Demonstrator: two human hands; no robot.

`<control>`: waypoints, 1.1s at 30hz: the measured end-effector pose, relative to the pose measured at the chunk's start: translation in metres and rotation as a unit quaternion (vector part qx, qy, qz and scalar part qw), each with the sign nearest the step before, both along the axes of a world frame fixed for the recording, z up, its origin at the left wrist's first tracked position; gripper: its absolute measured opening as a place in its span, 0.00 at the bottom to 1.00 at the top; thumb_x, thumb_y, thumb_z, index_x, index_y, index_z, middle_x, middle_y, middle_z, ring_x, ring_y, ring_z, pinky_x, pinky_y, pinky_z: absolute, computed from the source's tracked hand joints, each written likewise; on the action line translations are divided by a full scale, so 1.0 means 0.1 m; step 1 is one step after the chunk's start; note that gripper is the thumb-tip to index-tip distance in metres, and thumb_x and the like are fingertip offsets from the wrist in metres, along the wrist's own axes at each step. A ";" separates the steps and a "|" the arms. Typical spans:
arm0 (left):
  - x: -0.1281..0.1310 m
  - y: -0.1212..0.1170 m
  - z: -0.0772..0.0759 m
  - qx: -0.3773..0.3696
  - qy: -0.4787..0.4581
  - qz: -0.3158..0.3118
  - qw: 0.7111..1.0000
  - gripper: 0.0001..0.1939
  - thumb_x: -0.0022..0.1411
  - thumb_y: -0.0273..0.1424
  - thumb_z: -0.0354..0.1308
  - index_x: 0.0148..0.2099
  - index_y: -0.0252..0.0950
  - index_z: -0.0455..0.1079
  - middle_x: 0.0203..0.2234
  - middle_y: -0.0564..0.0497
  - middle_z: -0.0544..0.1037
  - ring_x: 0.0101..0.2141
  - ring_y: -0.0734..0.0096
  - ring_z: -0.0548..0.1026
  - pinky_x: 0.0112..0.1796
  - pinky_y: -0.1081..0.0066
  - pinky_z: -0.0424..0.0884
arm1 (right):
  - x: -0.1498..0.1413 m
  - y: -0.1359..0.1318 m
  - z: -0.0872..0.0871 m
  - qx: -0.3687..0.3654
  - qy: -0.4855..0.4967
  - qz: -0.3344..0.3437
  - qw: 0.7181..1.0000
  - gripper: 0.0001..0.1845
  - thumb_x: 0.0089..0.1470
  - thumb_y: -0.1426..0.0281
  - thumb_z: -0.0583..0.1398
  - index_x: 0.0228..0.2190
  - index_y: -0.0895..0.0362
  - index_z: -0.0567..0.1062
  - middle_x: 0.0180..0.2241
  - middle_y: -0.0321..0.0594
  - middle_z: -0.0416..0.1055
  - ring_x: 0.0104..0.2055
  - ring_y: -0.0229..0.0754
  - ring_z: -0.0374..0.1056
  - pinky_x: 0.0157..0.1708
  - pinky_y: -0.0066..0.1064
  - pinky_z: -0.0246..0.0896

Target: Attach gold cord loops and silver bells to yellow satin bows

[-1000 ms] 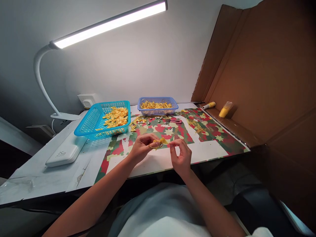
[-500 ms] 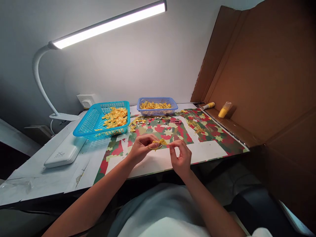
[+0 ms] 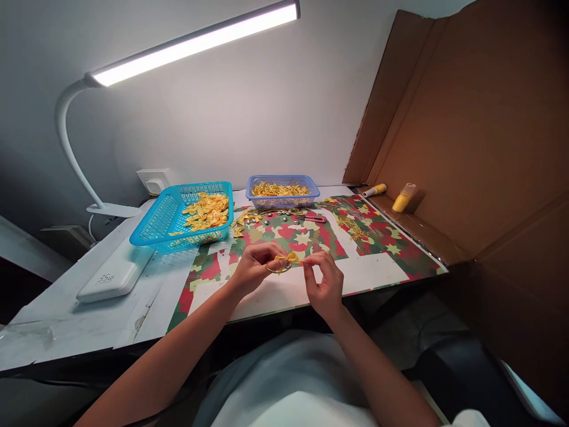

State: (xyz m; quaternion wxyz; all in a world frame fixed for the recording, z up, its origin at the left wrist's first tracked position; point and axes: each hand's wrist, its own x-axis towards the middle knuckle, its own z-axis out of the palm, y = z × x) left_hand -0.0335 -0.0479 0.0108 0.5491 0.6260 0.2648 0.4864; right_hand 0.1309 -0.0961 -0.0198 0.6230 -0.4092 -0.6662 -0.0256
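In front of me, above the table's near edge, my left hand (image 3: 256, 268) is closed in a pinch on a small yellow ribbon bow (image 3: 293, 257). A thin gold-coloured loop (image 3: 275, 271) hangs below those fingers, and a small shiny round piece shows beside the bow. My right hand (image 3: 325, 279) has thumb and forefinger pressed together at the bow's right side. They grip a thin yellow strand that runs out from the bow; its end is hidden in the fingertips.
A blue basket (image 3: 153, 228) of yellow bows stands left, a purple basket (image 3: 284, 201) of gold pieces behind. Small silver bells, pink-handled snips (image 3: 313, 219) and thread scraps (image 3: 353, 228) lie on the patterned mat. Yellow thread spools (image 3: 403, 198) stand right, by cardboard. A lamp (image 3: 195, 44) hangs above.
Both hands stay almost in place around the bow. The bow and loop have tilted slightly, and the shiny round piece shows less than before. The view has shifted a little.
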 end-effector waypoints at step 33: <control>0.01 0.07 -0.01 -0.215 -0.001 -0.062 0.975 0.11 0.41 0.32 0.67 0.20 0.33 0.67 0.13 0.60 0.56 0.18 0.83 0.47 0.21 0.74 0.43 | -0.03 0.04 0.00 0.012 -0.025 -0.005 1.000 0.09 0.54 0.79 0.54 0.31 0.54 0.70 0.26 0.37 0.70 0.29 0.40 0.65 0.30 0.32 0.62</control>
